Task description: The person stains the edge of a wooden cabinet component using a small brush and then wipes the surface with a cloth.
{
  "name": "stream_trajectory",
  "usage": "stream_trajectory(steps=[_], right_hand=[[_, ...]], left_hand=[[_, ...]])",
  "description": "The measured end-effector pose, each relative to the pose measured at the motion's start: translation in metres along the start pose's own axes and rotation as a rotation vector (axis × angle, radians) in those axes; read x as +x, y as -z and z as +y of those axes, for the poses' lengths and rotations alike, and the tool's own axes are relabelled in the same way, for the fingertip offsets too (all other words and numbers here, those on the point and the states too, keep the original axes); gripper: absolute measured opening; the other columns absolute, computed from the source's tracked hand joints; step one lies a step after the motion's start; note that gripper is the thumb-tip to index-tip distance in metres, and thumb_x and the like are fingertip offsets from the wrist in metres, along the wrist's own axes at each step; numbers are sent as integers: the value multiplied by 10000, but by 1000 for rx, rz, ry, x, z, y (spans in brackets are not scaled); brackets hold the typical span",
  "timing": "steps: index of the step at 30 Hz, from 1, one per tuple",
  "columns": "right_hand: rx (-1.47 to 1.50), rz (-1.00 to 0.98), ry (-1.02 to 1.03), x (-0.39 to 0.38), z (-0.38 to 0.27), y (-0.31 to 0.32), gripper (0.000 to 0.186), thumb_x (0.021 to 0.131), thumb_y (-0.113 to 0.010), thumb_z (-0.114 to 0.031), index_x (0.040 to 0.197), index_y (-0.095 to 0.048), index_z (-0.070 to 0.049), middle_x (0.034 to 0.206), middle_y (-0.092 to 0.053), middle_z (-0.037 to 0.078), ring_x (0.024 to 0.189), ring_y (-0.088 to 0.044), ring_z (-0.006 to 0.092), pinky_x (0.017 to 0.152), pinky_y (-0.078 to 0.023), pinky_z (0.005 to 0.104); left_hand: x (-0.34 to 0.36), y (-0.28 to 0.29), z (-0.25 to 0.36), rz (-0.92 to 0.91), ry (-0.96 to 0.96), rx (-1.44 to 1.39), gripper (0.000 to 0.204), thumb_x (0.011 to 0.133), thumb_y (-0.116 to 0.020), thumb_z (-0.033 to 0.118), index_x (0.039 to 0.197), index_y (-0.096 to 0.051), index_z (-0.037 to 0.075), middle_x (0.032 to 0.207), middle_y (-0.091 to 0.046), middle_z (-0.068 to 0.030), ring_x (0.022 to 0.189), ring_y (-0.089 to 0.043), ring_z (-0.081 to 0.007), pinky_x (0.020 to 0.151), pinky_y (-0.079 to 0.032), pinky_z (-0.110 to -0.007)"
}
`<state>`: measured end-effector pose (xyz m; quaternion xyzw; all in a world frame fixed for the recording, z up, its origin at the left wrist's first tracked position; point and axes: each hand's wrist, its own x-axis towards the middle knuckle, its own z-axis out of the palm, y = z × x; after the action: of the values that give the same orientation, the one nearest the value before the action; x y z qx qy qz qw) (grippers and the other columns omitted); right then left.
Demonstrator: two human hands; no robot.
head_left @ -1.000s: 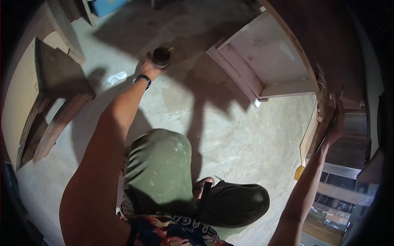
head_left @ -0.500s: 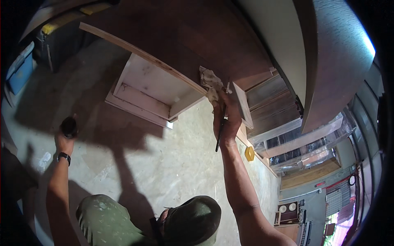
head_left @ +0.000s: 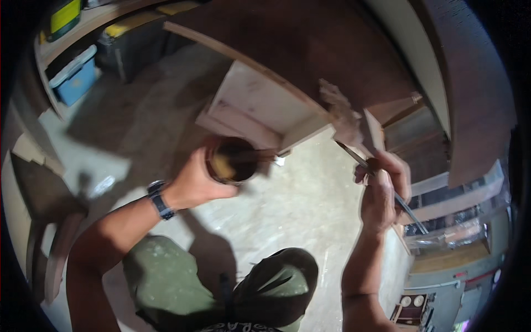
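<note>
My left hand (head_left: 191, 180), with a watch on its wrist, is wrapped round a round, open container (head_left: 238, 160) of dark contents, held over the floor in front of my knees. A thin paintbrush (head_left: 406, 207) lies slantwise in the closed fingers of my right hand (head_left: 384, 191). Just beyond that hand, a crumpled, stained rag (head_left: 342, 113) rests at the edge of a dark brown wooden panel (head_left: 265, 44). Blur hides whether any finger touches the rag.
Under the panel stands a pale open wooden box or drawer (head_left: 260, 99). A blue bin (head_left: 76, 80) and dark yellow-lidded tote (head_left: 138, 50) are at the far left. Wrapped boards (head_left: 453, 202) lie at right. My knees (head_left: 166, 276) are bent below my hands.
My left hand has brought the container inward from the far left. My right hand has drawn back from the rag, keeping the paintbrush, whose angle has turned. The view has shifted left.
</note>
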<state>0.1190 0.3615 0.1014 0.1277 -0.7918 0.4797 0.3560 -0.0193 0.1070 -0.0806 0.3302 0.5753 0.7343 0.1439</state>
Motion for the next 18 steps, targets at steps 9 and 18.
stream_trajectory(steps=[9, 18], right_hand=[[-92, -377, -317, 2, -66, 8, 115, 805, -820, 21, 879, -733, 33, 861, -748, 130, 789, -698, 163, 723, -531, 279], [-292, -437, -301, -29, -53, 3, 98, 852, -827, -12, 893, -752, 36, 781, -764, 102, 680, -714, 111, 600, -544, 256]], left_hand=[[6, -89, 57, 12, -70, 105, 762, 711, -874, -26, 1375, -502, 14, 1305, -629, -98, 1245, -610, -196, 1099, -494, -362], [-26, -120, 58, 185, -131, 350, 711, 680, -802, -28, 1329, -523, 52, 1225, -593, -181, 1171, -589, -390, 996, -502, -460]])
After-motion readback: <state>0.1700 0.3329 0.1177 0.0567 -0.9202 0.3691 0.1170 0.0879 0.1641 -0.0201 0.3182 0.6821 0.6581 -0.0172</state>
